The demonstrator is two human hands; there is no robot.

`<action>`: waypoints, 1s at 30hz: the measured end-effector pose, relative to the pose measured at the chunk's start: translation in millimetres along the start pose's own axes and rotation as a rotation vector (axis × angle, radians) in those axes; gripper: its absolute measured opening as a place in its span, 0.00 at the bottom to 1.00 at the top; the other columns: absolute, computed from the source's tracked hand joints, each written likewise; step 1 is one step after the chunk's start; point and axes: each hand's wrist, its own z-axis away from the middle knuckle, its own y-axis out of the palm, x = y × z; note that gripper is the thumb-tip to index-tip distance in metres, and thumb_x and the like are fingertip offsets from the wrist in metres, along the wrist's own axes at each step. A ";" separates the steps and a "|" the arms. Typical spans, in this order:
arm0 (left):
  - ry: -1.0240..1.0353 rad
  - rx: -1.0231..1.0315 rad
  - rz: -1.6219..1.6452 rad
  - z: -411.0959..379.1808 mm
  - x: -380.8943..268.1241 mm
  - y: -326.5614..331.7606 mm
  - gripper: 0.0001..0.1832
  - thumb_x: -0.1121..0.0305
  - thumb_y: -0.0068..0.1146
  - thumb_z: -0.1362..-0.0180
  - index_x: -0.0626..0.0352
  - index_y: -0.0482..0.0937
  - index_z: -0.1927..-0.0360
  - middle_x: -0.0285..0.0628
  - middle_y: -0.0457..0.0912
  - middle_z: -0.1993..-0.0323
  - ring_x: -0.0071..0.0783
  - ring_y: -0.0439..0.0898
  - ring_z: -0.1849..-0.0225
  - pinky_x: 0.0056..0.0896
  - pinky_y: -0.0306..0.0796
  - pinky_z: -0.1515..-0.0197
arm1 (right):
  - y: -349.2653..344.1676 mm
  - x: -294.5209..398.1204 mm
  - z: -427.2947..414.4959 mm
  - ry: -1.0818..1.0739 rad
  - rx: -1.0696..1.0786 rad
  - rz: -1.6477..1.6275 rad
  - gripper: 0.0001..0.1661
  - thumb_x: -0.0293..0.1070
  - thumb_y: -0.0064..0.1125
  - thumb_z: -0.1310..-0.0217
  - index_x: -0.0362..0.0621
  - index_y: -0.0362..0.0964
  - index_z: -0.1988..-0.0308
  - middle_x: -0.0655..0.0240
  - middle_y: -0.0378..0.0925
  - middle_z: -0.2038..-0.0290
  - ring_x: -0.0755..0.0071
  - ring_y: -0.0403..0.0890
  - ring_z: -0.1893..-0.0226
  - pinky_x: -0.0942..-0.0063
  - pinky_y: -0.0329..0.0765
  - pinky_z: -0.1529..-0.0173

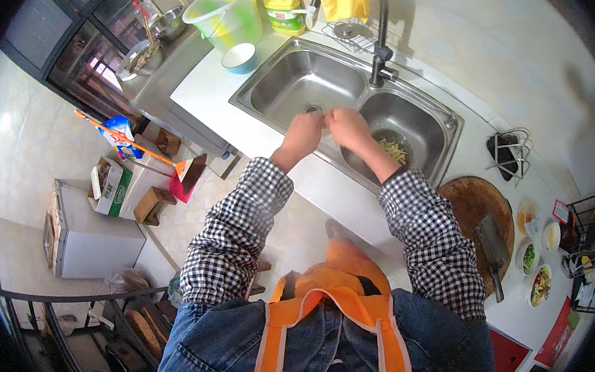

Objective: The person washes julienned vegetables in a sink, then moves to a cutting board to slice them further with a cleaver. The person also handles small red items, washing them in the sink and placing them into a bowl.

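My left hand (pixel 303 133) and my right hand (pixel 347 128) meet with curled fingertips over the left basin of a double stainless steel sink (pixel 314 69). The fingertips press together, and anything pinched between them is too small or hidden to make out. Below my right forearm, pale yellow-green cut pieces (pixel 393 150) lie in a round dark container or pool of water in the right basin (pixel 430 125); my wrist covers part of it. A black faucet (pixel 379 61) rises behind the sink between the two basins.
On the right, a cleaver (pixel 493 247) rests on a round wooden chopping board (pixel 464 199) beside small bowls of chopped food (pixel 540 285). On the left stand a blue-and-white bowl (pixel 239 58), a plastic bucket (pixel 227 15) and a yellow detergent jug (pixel 284 12). A yellow cloth (pixel 343 0) hangs behind.
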 end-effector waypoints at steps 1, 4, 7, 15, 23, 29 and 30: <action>-0.041 0.004 0.024 -9.4 6.9 -1.5 0.11 0.71 0.45 0.41 0.63 0.79 0.65 0.59 0.78 0.70 0.58 0.77 0.64 0.52 0.70 0.60 | 10.6 -10.4 -17.9 0.047 0.032 -0.108 0.20 0.43 0.43 0.39 0.41 0.78 0.70 0.51 0.79 0.72 0.46 0.80 0.68 0.56 0.75 0.62; -0.166 -0.039 0.077 -40.8 25.3 -13.5 0.11 0.70 0.47 0.42 0.60 0.81 0.62 0.56 0.80 0.68 0.56 0.78 0.63 0.48 0.71 0.57 | 30.0 -35.1 -64.7 0.147 0.059 -0.373 0.22 0.43 0.42 0.37 0.42 0.80 0.67 0.52 0.79 0.70 0.51 0.80 0.69 0.63 0.74 0.62; -0.067 -0.119 0.038 -65.5 59.5 -16.0 0.12 0.70 0.46 0.41 0.58 0.82 0.60 0.55 0.80 0.66 0.54 0.78 0.61 0.46 0.71 0.56 | 42.0 -46.9 -90.8 0.074 0.014 -0.460 0.19 0.42 0.45 0.37 0.43 0.80 0.64 0.55 0.80 0.68 0.56 0.81 0.67 0.65 0.75 0.61; -0.112 -0.065 0.080 -121.7 111.5 -1.6 0.11 0.68 0.50 0.42 0.59 0.82 0.61 0.54 0.80 0.63 0.49 0.79 0.59 0.42 0.72 0.55 | 49.7 -67.9 -131.5 -0.052 -0.094 -0.492 0.08 0.30 0.54 0.40 0.36 0.72 0.64 0.58 0.81 0.68 0.65 0.82 0.65 0.72 0.75 0.60; -0.102 0.060 0.202 -151.6 136.3 21.4 0.11 0.67 0.51 0.43 0.62 0.83 0.67 0.52 0.82 0.68 0.48 0.81 0.63 0.40 0.73 0.58 | 48.0 -72.2 -141.8 -0.078 -0.098 -0.209 0.10 0.34 0.56 0.42 0.38 0.71 0.67 0.53 0.77 0.73 0.51 0.79 0.70 0.61 0.72 0.66; 0.088 0.045 0.157 -176.9 170.7 38.9 0.08 0.71 0.55 0.45 0.63 0.81 0.64 0.51 0.81 0.72 0.42 0.82 0.69 0.35 0.74 0.64 | 65.6 -79.2 -163.9 -0.067 -0.163 -0.134 0.08 0.35 0.55 0.41 0.42 0.70 0.68 0.56 0.77 0.71 0.48 0.78 0.67 0.57 0.73 0.64; 0.090 0.052 0.163 -180.3 172.9 38.5 0.08 0.71 0.55 0.45 0.63 0.81 0.65 0.51 0.81 0.72 0.44 0.82 0.68 0.36 0.74 0.64 | 67.8 -77.6 -164.9 -0.076 -0.187 -0.170 0.09 0.36 0.54 0.41 0.42 0.70 0.68 0.56 0.77 0.71 0.48 0.78 0.67 0.57 0.73 0.64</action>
